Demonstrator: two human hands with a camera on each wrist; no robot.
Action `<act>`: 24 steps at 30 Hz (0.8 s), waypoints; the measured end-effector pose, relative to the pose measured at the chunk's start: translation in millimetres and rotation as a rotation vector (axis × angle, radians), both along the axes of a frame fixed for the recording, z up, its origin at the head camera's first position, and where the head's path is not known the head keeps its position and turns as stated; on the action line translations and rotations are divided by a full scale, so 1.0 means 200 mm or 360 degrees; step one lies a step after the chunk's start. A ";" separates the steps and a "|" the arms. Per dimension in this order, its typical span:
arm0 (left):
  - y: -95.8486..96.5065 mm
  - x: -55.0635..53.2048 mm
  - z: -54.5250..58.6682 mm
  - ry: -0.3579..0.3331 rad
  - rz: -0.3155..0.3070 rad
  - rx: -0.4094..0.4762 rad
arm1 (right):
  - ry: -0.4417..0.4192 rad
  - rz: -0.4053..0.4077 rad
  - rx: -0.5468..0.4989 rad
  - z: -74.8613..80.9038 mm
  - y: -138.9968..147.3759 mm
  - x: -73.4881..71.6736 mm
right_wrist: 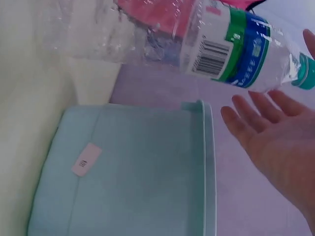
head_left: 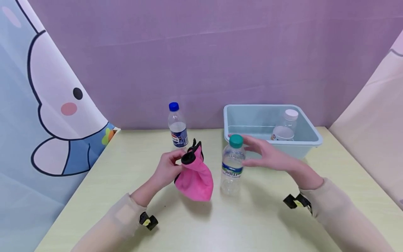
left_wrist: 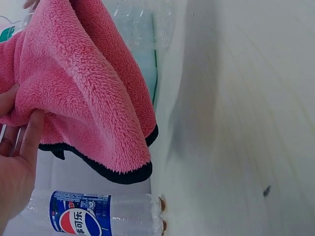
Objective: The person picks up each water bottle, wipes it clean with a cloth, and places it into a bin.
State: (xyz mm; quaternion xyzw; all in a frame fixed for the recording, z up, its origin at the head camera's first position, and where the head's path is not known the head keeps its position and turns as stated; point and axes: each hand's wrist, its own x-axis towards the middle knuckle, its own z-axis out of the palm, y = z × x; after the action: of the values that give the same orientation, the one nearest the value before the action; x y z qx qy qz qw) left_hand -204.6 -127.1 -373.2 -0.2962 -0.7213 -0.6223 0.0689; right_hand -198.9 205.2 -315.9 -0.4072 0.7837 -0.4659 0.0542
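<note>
My left hand (head_left: 168,168) pinches a pink plush cloth (head_left: 196,180) with black edging, which hangs bunched above the table. The left wrist view shows thumb and fingers on its folds. Right of the cloth, a clear plastic bottle (head_left: 232,171) with a green cap and a blue-green label stands upright. My right hand (head_left: 267,152) reaches beside its upper part, fingers spread and loosely extended. In the right wrist view, the fingers (right_wrist: 266,110) lie close along the bottle without curling round it; whether they touch it I cannot tell.
A clear Pepsi bottle (head_left: 179,136) with a blue cap stands at the back, behind my left hand. A light blue plastic basin (head_left: 297,150) sits at the back right, holding a clear bottle (head_left: 284,129) with a white cap. A purple curtain (head_left: 195,63) hangs behind the table.
</note>
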 end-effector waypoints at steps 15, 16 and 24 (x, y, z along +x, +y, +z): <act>0.03 0.00 -0.02 0.0054 -0.0036 0.0011 | -0.0075 0.0059 0.0010 0.01 0.02 -0.04; 0.03 0.00 -0.02 0.0059 -0.0039 0.0015 | -0.0071 0.0017 0.0012 0.01 0.01 -0.04; 0.07 -0.01 0.03 0.0037 -0.0083 0.0048 | 0.0112 -0.0285 0.0063 -0.04 0.00 0.01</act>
State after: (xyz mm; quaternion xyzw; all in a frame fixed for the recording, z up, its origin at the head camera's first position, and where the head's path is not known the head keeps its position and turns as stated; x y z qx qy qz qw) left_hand -207.1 -113.3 -367.5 -0.3209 -0.7032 -0.6311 0.0655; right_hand -197.2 205.1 -323.1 -0.3505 0.8274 -0.4387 -0.0070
